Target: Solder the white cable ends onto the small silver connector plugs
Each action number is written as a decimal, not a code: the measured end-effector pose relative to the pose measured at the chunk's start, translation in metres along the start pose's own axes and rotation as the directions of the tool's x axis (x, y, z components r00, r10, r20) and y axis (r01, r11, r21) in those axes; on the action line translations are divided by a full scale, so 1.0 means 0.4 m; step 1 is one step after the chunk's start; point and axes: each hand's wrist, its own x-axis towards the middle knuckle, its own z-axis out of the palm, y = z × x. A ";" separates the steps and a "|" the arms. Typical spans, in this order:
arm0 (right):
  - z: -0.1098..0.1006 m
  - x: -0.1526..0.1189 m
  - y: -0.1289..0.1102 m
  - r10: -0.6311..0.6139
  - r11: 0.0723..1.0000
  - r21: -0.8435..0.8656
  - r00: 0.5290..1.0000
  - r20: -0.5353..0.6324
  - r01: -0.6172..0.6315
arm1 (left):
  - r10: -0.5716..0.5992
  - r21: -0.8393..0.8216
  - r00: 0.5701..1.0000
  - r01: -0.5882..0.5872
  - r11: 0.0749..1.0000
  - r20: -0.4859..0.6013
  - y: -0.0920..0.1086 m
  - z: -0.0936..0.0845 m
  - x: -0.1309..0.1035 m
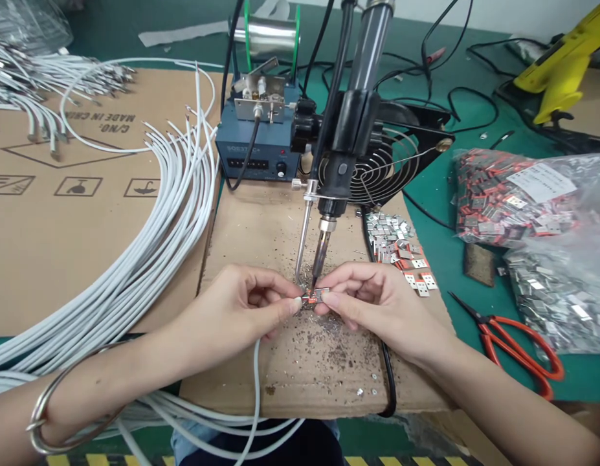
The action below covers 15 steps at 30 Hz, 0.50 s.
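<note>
Under the tip of a soldering iron (321,254), a small orange and silver USB connector (320,295) is pinched between the fingertips of my right hand (372,294). My left hand (254,301) is closed on the end of a white cable (255,382), which hangs down from beneath its fingers. The cable end meets the connector's left side. A thin metal feed tube (303,239) comes down beside the iron and ends just above my left fingertips. The exact contact at the iron's tip is too small to make out.
White cables (183,213) lie in a bundle at left. A blue solder feeder (258,145) and a fan (377,158) stand behind. Loose connectors (401,252), bagged parts (518,194) and red-handled cutters (518,349) lie at right. Solder debris dots the cardboard (251,226).
</note>
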 end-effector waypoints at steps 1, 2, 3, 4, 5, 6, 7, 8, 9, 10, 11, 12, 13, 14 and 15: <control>0.001 0.001 0.000 -0.002 1.000 0.001 1.000 -0.012 0.002 | 0.002 0.006 1.000 -0.001 1.000 -0.008 0.000 0.000 0.001; 0.002 0.002 0.000 -0.002 1.000 0.003 1.000 -0.024 0.002 | 0.003 0.012 1.000 -0.002 1.000 -0.015 0.000 0.000 0.002; 0.002 0.002 0.000 -0.001 1.000 0.008 0.999 -0.034 0.001 | 0.004 0.016 1.000 -0.004 1.000 -0.016 0.000 0.000 0.002; 0.002 0.002 0.001 0.002 1.000 0.015 0.999 -0.038 -0.002 | 0.006 0.018 1.000 -0.005 1.000 -0.016 0.001 0.000 0.002; 0.002 0.002 0.001 0.004 1.000 0.025 0.999 -0.034 -0.004 | 0.008 0.018 1.000 -0.007 1.000 -0.012 0.001 0.001 0.000; 0.001 0.002 0.001 0.005 0.999 0.035 1.000 -0.024 -0.004 | 0.009 0.014 1.000 -0.009 1.000 -0.005 0.001 0.002 -0.001; 0.000 0.001 0.001 0.001 0.999 0.046 1.000 -0.014 -0.001 | 0.008 0.006 1.000 -0.008 1.000 0.002 0.002 0.002 -0.002; -0.001 0.000 0.001 -0.004 0.999 0.054 1.000 -0.005 0.004 | 0.007 -0.001 1.000 -0.007 1.000 0.005 0.002 0.003 -0.004; -0.002 -0.001 0.001 -0.012 0.998 0.060 1.000 0.002 0.012 | 0.007 -0.004 1.000 -0.007 1.000 0.007 0.002 0.003 -0.005; -0.003 -0.002 0.001 -0.020 0.998 0.063 1.000 0.006 0.020 | 0.011 -0.005 1.000 -0.011 1.000 0.007 0.002 0.004 -0.005; -0.003 -0.002 0.001 -0.028 0.997 0.067 1.000 0.007 0.028 | 0.014 -0.005 1.000 -0.014 1.000 0.009 0.001 0.003 -0.005; -0.002 -0.003 0.001 -0.033 0.997 0.068 0.999 0.007 0.033 | 0.016 -0.001 1.000 -0.016 1.000 0.007 0.001 0.003 -0.004; -0.001 -0.002 0.001 -0.036 0.997 0.068 0.999 0.008 0.035 | 0.016 0.005 1.000 -0.016 1.000 0.004 0.001 0.002 -0.003; 0.000 -0.002 0.001 -0.036 0.997 0.065 0.999 0.006 0.035 | 0.015 0.010 1.000 -0.015 1.000 0.004 0.000 0.001 -0.002; 0.001 -0.001 0.001 -0.032 0.998 0.059 0.999 -0.001 0.032 | 0.014 0.012 1.000 -0.014 1.000 0.003 0.000 0.000 -0.002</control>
